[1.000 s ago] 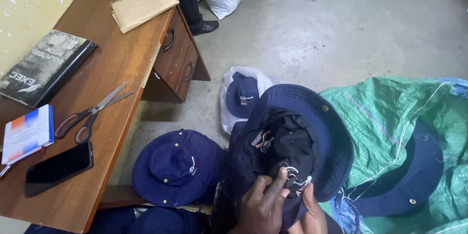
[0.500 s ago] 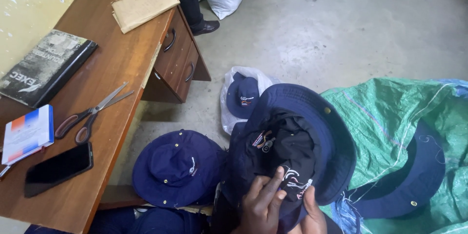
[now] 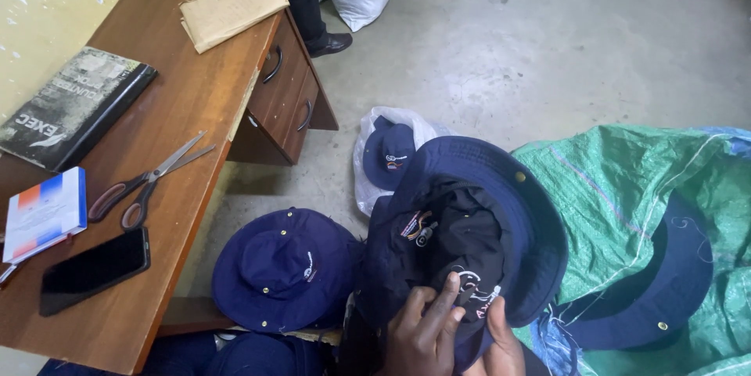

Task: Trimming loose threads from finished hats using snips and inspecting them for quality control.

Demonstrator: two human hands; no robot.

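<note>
at the bottom centre of the frame the left hand and the right hand meet on a navy bucket hat turned inside out, its dark lining facing up. the left fingers are curled and press on the small white label in the lining; the right fingers close on the hat's edge just beside it, so both hands have hold of the hat. the hat sits right of centre, overlapping a green woven sack at the right, where another navy hat lies partly under the fabric. a second navy hat lies crown up at lower centre-left, and one more sits in a clear plastic bag on the concrete floor. on the wooden counter at left lie scissors, a black phone, a dark book and a tan envelope.
</note>
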